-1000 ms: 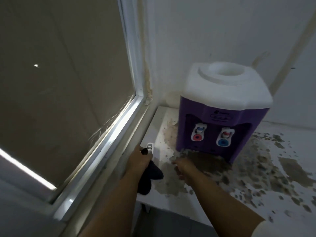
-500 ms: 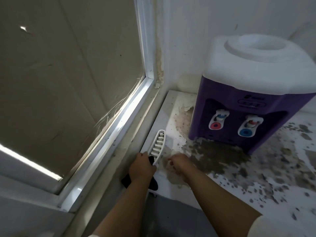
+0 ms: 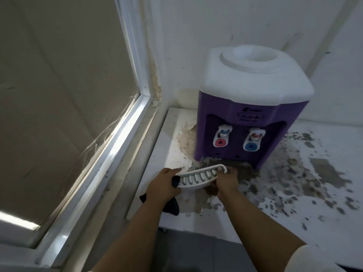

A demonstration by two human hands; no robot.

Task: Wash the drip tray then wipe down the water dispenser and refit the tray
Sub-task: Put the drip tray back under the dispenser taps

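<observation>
A purple water dispenser (image 3: 253, 107) with a white top stands on a white counter, with a red tap and a blue tap on its front. Just in front of its base, both hands hold a white slotted drip tray (image 3: 198, 177) level above the counter. My left hand (image 3: 165, 185) grips the tray's left end together with a dark cloth (image 3: 172, 207) that hangs below the hand. My right hand (image 3: 227, 179) grips the tray's right end. The recess under the taps has no tray in it.
The white counter (image 3: 324, 193) is covered in dark peeling patches around the dispenser. A window with a white frame (image 3: 117, 146) runs along the left, close to the counter's edge. White walls close the corner behind the dispenser.
The tray has turned from standing on end in my left hand to lying across between both hands, and my right hand has taken hold of its right end. The view has shifted back.
</observation>
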